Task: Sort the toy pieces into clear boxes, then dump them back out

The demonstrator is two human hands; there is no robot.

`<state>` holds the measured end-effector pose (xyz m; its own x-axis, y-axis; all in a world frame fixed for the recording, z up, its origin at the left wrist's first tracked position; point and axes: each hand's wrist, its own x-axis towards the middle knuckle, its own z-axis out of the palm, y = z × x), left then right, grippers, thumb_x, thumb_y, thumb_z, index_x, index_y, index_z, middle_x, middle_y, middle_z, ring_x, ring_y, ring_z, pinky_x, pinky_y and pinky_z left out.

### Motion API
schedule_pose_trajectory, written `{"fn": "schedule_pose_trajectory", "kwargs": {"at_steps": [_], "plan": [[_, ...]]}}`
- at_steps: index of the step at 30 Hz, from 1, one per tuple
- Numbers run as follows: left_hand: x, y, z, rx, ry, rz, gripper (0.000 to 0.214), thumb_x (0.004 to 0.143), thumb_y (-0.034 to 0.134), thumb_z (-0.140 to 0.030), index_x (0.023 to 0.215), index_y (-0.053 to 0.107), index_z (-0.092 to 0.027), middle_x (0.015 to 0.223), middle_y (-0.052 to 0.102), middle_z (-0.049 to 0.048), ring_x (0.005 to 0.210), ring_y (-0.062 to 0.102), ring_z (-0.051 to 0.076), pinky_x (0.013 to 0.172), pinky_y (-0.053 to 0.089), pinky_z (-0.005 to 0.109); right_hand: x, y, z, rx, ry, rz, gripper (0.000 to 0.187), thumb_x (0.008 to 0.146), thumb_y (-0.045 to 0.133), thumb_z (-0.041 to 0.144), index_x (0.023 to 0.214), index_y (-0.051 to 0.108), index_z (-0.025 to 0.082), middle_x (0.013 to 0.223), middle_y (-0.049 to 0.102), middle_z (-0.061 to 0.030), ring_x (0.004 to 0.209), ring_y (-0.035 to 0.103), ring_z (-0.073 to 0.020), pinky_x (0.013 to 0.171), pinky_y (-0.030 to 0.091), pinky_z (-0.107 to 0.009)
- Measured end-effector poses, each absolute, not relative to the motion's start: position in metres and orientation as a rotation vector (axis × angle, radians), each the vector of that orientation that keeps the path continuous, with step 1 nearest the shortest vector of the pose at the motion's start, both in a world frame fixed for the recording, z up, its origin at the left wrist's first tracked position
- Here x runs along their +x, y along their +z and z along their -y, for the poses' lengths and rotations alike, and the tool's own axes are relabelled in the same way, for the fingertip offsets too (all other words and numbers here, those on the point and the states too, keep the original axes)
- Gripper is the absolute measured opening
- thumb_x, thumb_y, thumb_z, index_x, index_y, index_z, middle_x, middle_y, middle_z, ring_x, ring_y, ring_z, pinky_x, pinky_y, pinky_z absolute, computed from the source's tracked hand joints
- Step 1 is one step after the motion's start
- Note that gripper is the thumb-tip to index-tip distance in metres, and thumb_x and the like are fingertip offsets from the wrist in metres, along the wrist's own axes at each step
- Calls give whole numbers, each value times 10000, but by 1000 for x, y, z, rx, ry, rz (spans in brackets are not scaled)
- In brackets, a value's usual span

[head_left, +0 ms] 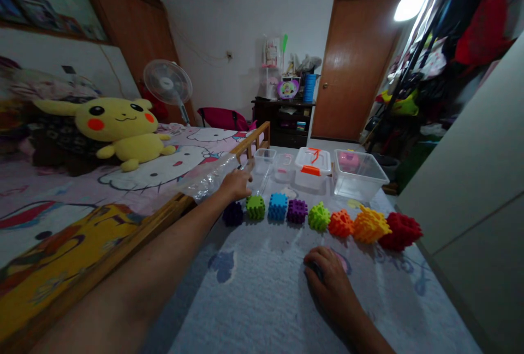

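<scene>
My left hand (pixel 237 184) stretches forward over the table's left edge, thumb and index finger apart. It is nearest a small clear plastic container (pixel 265 167); whether they touch cannot be made out. Below it begins a row of block clusters: dark navy (pixel 233 215), green (pixel 255 208), blue (pixel 278 207), purple (pixel 297 211), lime (pixel 319 217), orange (pixel 341 224), yellow (pixel 370 224) and red (pixel 400 232). My right hand (pixel 327 275) rests on the cloth in front of the row, loosely curved, a dark gap between thumb and fingers. No object shows in it.
Behind the row stand another small clear container (pixel 283 168), a lidded box with orange clips (pixel 311 171) and a larger open clear bin (pixel 358 177). Crinkled clear plastic (pixel 210 178) lies by the wooden bed rail (pixel 172 209). A yellow plush toy (pixel 123 130) sits on the bed.
</scene>
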<state>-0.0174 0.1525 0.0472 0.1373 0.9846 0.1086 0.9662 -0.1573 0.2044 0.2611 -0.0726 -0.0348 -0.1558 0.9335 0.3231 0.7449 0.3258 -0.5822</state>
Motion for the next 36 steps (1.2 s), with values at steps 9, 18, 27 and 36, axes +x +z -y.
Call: {"fn": "schedule_pose_trajectory", "kwargs": {"at_steps": [9, 18, 27, 36], "plan": [[12, 52, -172, 1909, 261, -2242, 1126, 550, 684, -763, 1461, 346, -193, 1464, 383, 258, 1312, 404, 477, 1010, 375, 537, 261, -35, 73, -1482, 410, 1959, 118, 850, 521, 153, 876, 613, 222, 952, 644, -60, 957, 579, -248, 942, 388, -449], [24, 46, -176, 1708, 207, -2274, 1278, 427, 830, -629, 1497, 239, -257, 1557, 235, 238, 1392, 252, 505, 1004, 362, 596, 263, -36, 72, -1483, 424, 1976, 114, 853, 527, 152, 882, 613, 221, 939, 634, -51, 940, 572, -240, 913, 391, -429], [7, 53, -169, 1733, 369, -2176, 1001, 571, 776, -601, 1400, 383, -199, 1511, 296, 232, 1344, 281, 518, 1000, 317, 570, 261, -36, 73, -1470, 409, 1956, 119, 842, 535, 131, 875, 616, 212, 933, 632, -51, 938, 569, -236, 918, 376, -417], [-8, 95, -149, 1802, 526, -2098, 1041, 605, 772, -582, 1453, 346, -155, 1507, 267, 232, 1353, 250, 487, 1022, 287, 544, 261, -36, 72, -1462, 410, 1941, 117, 831, 541, 131, 858, 624, 209, 918, 638, -48, 928, 577, -238, 939, 367, -427]]}}
